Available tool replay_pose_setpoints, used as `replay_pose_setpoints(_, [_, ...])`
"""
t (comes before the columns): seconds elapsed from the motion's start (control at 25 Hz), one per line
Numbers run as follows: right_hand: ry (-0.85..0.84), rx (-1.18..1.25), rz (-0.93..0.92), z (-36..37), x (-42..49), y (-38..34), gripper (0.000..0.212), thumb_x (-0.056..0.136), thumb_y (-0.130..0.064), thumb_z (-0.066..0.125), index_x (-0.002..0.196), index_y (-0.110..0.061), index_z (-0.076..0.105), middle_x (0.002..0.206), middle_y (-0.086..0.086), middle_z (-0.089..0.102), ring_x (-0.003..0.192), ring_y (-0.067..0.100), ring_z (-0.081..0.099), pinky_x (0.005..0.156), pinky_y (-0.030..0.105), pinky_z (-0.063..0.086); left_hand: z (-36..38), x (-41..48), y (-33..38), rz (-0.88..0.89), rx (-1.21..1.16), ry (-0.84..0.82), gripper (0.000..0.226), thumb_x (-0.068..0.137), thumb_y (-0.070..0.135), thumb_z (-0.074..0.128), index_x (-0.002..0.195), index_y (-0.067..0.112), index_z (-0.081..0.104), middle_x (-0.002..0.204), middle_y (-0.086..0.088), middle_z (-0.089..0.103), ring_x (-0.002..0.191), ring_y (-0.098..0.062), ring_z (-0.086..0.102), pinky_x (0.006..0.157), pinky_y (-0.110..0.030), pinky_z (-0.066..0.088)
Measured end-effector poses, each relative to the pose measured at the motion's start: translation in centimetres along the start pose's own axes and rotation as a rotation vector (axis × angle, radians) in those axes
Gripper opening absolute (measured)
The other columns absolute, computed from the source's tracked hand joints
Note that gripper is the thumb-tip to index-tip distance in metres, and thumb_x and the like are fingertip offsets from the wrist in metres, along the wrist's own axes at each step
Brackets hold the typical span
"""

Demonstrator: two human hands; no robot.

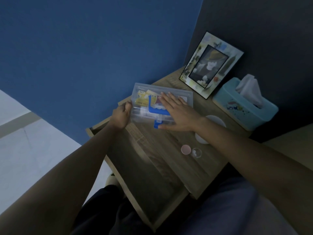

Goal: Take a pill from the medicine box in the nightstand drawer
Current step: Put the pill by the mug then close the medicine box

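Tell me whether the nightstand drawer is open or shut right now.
Open. The drawer is pulled out toward the person, its dark interior exposed below the nightstand top. The medicine box is outside it, on top.

Photo frame point(210, 65) upright beside blue tissue box point(243, 106) — against dark wall point(271, 31)

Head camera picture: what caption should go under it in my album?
Two hands steady a clear medicine box above an open nightstand drawer.

I count one clear medicine box point(162, 103) on the nightstand point(169, 150), two hands on it, one picture frame point(210, 65), one tissue box point(245, 106), one pink cap point(186, 149) and one small clear cup point(196, 152) nearer me.
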State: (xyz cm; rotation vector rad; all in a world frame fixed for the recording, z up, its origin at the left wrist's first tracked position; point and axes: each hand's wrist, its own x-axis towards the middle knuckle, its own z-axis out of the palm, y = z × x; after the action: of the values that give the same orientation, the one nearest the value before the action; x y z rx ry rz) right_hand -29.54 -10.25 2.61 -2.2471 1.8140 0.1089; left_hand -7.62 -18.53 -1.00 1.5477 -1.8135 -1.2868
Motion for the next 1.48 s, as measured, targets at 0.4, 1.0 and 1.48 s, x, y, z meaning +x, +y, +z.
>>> replay_pose_setpoints(0.4, [-0.011, -0.105, -0.032, 0.2, 0.0, 0.1, 0.133, 0.059, -0.078, 0.06, 0.147, -0.01, -0.012, 0.159, 0.007, -0.014, 0.145, 0.023, -0.014, 0.114, 0.038, -0.008, 6.1, -6.6, -1.8, -0.188, -0.424, 0.007, 0.018, 0.093, 0.018, 0.047, 0.098, 0.012, 0.063, 0.095, -0.007, 0.067, 0.09, -0.021, 0.065, 0.076, -0.033, 0.055])
replay_pose_setpoints(1.0, [0.003, -0.095, -0.032, 0.3, -0.1, 0.0, 0.127, 0.062, -0.08, 0.055, 0.147, -0.01, -0.009, 0.159, 0.008, -0.012, 0.146, 0.025, -0.012, 0.117, 0.042, -0.003, 6.9, -5.9, -0.6, -0.192, -0.803, -0.395, 0.02, 0.089, 0.003, 0.042, 0.096, 0.002, 0.061, 0.08, -0.007, 0.07, 0.071, -0.011, 0.064, 0.067, -0.022, 0.046])
replay_pose_setpoints(1.48, [0.039, -0.034, -0.028, 0.5, 0.1, 0.2, 0.09, 0.087, -0.062, 0.04, 0.149, -0.014, -0.004, 0.16, 0.004, -0.008, 0.146, 0.02, -0.01, 0.117, 0.039, -0.003, 5.3, -3.2, -2.1, 0.03, -0.476, -0.451, 0.023, 0.093, 0.024, 0.051, 0.084, 0.013, 0.069, 0.071, 0.002, 0.072, 0.065, -0.003, 0.066, 0.056, -0.011, 0.047])
